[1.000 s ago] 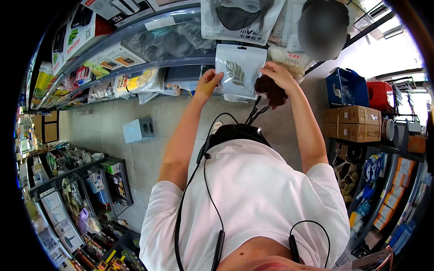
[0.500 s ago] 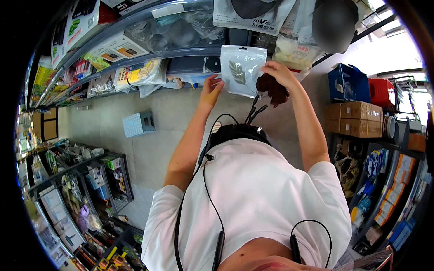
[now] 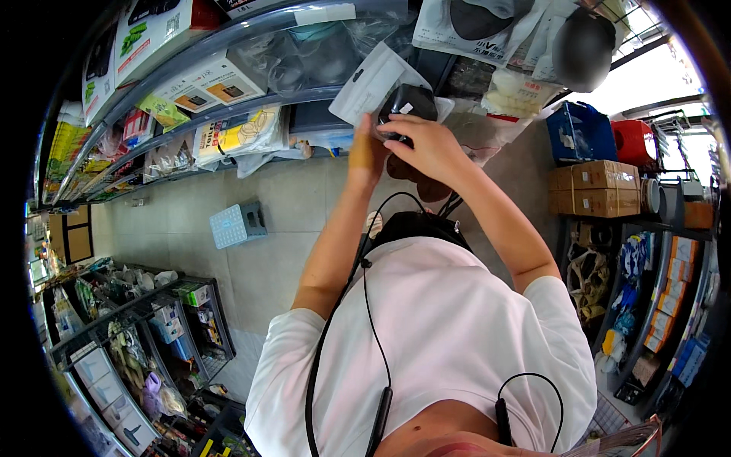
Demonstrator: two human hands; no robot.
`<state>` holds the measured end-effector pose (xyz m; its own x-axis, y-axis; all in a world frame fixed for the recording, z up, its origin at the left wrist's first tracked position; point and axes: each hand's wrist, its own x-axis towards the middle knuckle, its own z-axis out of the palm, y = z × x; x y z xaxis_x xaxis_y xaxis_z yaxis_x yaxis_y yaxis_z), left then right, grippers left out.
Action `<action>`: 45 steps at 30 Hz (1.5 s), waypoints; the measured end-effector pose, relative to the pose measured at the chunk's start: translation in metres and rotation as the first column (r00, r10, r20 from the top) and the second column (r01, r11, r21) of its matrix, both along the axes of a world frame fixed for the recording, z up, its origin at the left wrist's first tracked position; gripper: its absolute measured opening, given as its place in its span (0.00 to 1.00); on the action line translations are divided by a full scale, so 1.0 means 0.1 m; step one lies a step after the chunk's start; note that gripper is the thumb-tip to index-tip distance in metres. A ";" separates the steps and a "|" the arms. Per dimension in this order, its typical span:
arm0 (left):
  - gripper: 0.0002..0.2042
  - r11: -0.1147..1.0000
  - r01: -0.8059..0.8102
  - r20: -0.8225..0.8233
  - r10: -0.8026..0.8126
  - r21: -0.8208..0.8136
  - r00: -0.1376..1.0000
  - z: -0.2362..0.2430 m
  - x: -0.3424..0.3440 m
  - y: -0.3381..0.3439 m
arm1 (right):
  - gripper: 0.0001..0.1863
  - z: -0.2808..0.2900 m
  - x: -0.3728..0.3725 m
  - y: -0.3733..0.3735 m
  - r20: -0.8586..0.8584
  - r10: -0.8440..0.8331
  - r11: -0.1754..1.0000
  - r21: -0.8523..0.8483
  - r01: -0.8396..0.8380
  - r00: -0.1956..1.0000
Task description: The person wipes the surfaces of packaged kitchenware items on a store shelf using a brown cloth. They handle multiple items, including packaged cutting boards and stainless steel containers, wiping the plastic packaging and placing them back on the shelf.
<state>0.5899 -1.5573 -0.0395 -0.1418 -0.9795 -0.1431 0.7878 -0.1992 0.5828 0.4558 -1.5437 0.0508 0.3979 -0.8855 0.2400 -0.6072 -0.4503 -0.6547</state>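
Note:
A pale zip pouch (image 3: pixel 368 85) is tilted in front of the shelf, and something black (image 3: pixel 412 101) shows at its right part. My left hand (image 3: pixel 366 156) grips the pouch's lower edge, thumb side toward the shelf. My right hand (image 3: pixel 426 143) reaches across from the right, its bent fingers closed at the pouch beside the black part. Below my right hand hangs a dark brown soft bundle (image 3: pixel 429 187), partly covered by the hand and wrist. What holds the bundle up is hidden.
Ahead is a shelf (image 3: pixel 304 96) with boxes and bagged goods; packaged masks (image 3: pixel 481 21) hang at its right. A blue step stool (image 3: pixel 237 225) stands on the floor at left. To the right are a blue crate (image 3: pixel 585 137), strapped cartons (image 3: pixel 595 188) and stocked shelves.
The pouch has turned and tilted; its leaf-printed face no longer shows and a black part does. My left hand has closed on it. My right hand has moved left, and the brown bundle hangs lower.

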 end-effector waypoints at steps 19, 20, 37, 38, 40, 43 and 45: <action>0.22 0.966 0.232 0.242 -0.254 0.117 0.937 0.16 0.49 -0.19 | 0.22 -0.35 -1.35 -0.17 0.717 -0.696 0.715 0.696 -0.069 0.015; 0.23 0.966 0.230 0.242 -0.252 0.118 0.937 0.14 0.48 -0.19 | 0.23 -0.37 -1.36 -0.17 0.715 -0.697 0.717 0.690 -0.096 -0.063; 0.31 0.978 0.163 0.206 -0.188 0.134 0.960 0.23 0.24 -0.03 | 0.18 0.39 -0.43 -0.22 0.511 -0.290 0.923 -0.074 0.378 0.809; 0.31 0.981 0.176 0.261 -0.192 0.084 0.946 0.25 0.22 -0.02 | 0.18 0.33 -0.37 -0.31 0.493 -0.233 0.927 -0.147 0.344 0.839; 0.32 0.983 0.181 0.392 -0.178 0.029 0.903 0.27 0.18 0.01 | 0.17 0.25 -0.21 -0.37 0.450 -0.184 0.973 -0.040 0.225 0.874; 0.33 0.985 0.170 0.464 -0.140 -0.022 0.874 0.16 0.16 -0.02 | 0.17 0.00 0.06 -0.40 0.242 -0.010 0.996 -0.081 0.031 0.970; 0.37 0.987 0.154 0.445 -0.120 -0.043 0.888 0.25 0.17 0.03 | 0.17 -0.01 0.18 -0.35 0.094 0.004 0.975 -0.221 0.017 0.996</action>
